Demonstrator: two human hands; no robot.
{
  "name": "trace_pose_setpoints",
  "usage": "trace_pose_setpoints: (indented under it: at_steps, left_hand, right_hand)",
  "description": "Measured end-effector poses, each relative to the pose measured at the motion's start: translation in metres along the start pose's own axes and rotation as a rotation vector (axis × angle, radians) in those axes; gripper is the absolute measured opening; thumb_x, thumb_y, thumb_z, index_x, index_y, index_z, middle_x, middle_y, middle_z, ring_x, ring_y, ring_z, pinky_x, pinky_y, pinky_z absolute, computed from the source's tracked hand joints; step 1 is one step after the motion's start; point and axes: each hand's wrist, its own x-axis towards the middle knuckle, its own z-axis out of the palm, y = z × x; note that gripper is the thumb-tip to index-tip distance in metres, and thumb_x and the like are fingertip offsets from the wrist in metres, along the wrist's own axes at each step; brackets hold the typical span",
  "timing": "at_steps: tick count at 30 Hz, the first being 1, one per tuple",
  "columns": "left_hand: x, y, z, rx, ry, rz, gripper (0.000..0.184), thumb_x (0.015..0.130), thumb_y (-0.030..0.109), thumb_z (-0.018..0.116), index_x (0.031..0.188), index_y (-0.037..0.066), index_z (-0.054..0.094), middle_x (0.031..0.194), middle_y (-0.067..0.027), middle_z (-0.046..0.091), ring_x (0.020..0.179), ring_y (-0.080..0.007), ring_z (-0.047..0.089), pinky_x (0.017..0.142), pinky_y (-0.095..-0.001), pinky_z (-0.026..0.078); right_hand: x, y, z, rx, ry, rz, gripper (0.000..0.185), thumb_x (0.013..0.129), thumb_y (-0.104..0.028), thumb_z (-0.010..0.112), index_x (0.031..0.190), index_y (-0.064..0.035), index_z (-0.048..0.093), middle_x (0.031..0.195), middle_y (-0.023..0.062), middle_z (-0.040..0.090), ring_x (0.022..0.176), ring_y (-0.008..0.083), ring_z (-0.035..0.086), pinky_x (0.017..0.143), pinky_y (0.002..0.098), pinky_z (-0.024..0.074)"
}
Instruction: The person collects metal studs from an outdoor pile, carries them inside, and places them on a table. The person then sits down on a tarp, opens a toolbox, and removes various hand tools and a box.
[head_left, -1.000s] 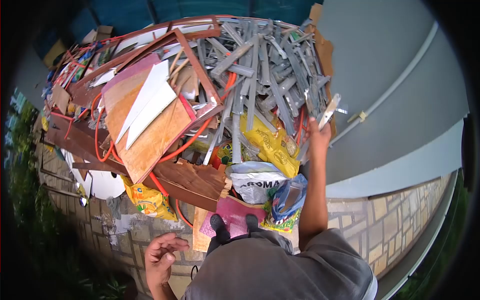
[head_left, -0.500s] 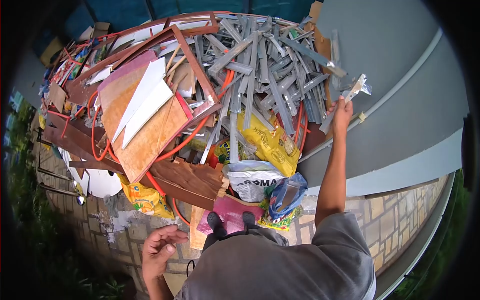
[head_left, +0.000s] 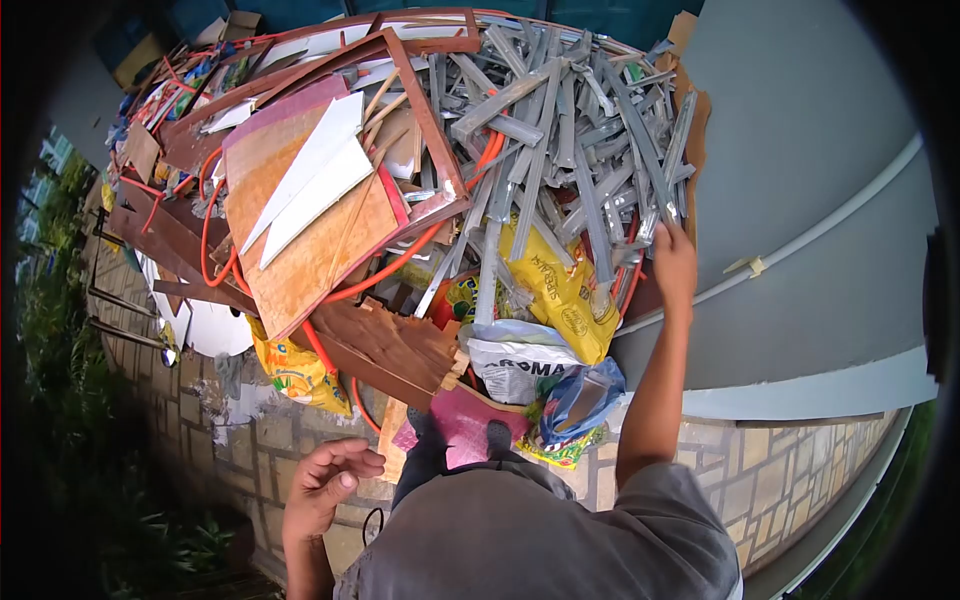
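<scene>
Head view, right hand (head_left: pixel 676 265), grey strips (head_left: pixel 644 150) at its fingertips, extending away.

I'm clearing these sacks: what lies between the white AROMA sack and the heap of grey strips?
In the head view, a yellow sack lies between the white AROMA sack and the grey strips, some strips overlapping it.

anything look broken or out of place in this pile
Yes: the brown board by the tilted wooden panel has a ragged, splintered edge, as if snapped. Near the right hand, grey strips lie jumbled at all angles.
</scene>
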Motion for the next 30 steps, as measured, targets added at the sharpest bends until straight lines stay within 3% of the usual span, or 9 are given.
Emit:
trace_pose_setpoints:
  at_steps: [6,11,14,16,17,19,20,27,30]
  left_hand:
    - [0.014,0.003,-0.025,0.000,-0.030,0.009,0.051,0.091,0.025,0.075,0.131,-0.001,0.058,0.113,-0.0182,0.070,0.103,-0.0254,0.068,0.095,-0.0384,0.052]
    - [0.002,-0.004,-0.053,-0.057,0.015,0.032,0.050,0.091,0.024,0.074,0.131,-0.002,0.058,0.112,-0.0183,0.070,0.102,-0.0252,0.069,0.095,-0.0389,0.053]
    - [-0.003,-0.005,-0.064,-0.085,0.125,0.032,0.051,0.089,0.024,0.076,0.129,-0.004,0.059,0.110,-0.0184,0.070,0.100,-0.0256,0.069,0.094,-0.0397,0.054]
    - [-0.002,-0.004,-0.067,-0.084,0.143,0.042,0.052,0.088,0.026,0.077,0.128,-0.003,0.059,0.109,-0.0186,0.070,0.099,-0.0254,0.070,0.092,-0.0383,0.055]
    - [-0.001,-0.004,-0.069,-0.076,0.164,0.047,0.054,0.088,0.029,0.078,0.127,-0.003,0.060,0.107,-0.0188,0.071,0.098,-0.0252,0.070,0.090,-0.0369,0.056]
    - [0.001,-0.003,-0.072,-0.075,0.131,0.041,0.052,0.088,0.026,0.077,0.128,-0.003,0.059,0.108,-0.0184,0.070,0.099,-0.0254,0.070,0.092,-0.0382,0.055]
    - [0.001,-0.003,-0.072,-0.077,0.122,0.040,0.051,0.089,0.024,0.076,0.129,-0.004,0.059,0.109,-0.0180,0.070,0.100,-0.0256,0.069,0.094,-0.0394,0.054]
    - [0.007,0.002,-0.060,-0.067,0.105,0.048,0.050,0.089,0.023,0.075,0.128,-0.004,0.059,0.109,-0.0185,0.070,0.101,-0.0263,0.069,0.094,-0.0394,0.054]
    - [0.008,0.002,-0.057,-0.039,0.091,0.016,0.050,0.090,0.023,0.075,0.129,-0.004,0.059,0.110,-0.0186,0.070,0.101,-0.0263,0.069,0.095,-0.0394,0.054]
  right_hand:
    - [0.062,-0.073,0.088,-0.412,-0.384,0.039,0.069,0.092,-0.051,0.060,0.138,0.0002,0.053,0.128,0.0288,0.063,0.123,0.0430,0.059,0.104,0.0445,0.0456]
    - [0.067,-0.016,0.158,-0.369,-0.490,0.057,0.100,0.082,-0.050,0.070,0.153,0.0053,0.027,0.135,0.0318,0.057,0.126,0.0435,0.057,0.107,0.0442,0.0442]
    - [0.070,0.014,0.181,-0.310,-0.389,0.150,0.093,0.080,-0.047,0.073,0.145,0.0083,0.039,0.128,0.0335,0.061,0.123,0.0444,0.059,0.104,0.0415,0.0469]
    - [0.094,0.063,0.211,-0.071,-0.378,0.217,0.055,0.086,-0.026,0.075,0.125,0.0060,0.054,0.107,0.0253,0.070,0.088,0.0348,0.072,0.075,0.0422,0.0582]
    - [0.086,0.053,0.202,-0.074,-0.369,0.229,0.055,0.086,-0.026,0.075,0.125,0.0060,0.054,0.107,0.0253,0.070,0.088,0.0348,0.072,0.075,0.0422,0.0582]
    - [0.068,0.008,0.178,0.478,-0.544,0.529,0.029,0.091,-0.019,0.069,0.110,0.0016,0.062,0.105,0.0223,0.071,0.088,0.0321,0.071,0.075,0.0448,0.0581]
    - [0.070,0.004,0.175,0.607,-0.648,0.542,0.018,0.096,-0.010,0.062,0.111,-0.0013,0.058,0.093,0.0152,0.068,0.074,0.0234,0.067,0.061,0.0402,0.0570]
    - [0.082,-0.031,0.160,0.876,-0.775,0.592,0.024,0.099,-0.006,0.052,0.122,-0.0023,0.045,0.083,0.0111,0.061,0.062,0.0181,0.058,0.050,0.0357,0.0528]
    - [0.087,-0.056,0.137,0.626,-0.646,0.485,0.030,0.095,0.004,0.044,0.124,-0.0012,0.046,0.081,0.0090,0.059,0.057,0.0137,0.054,0.045,0.0299,0.0510]
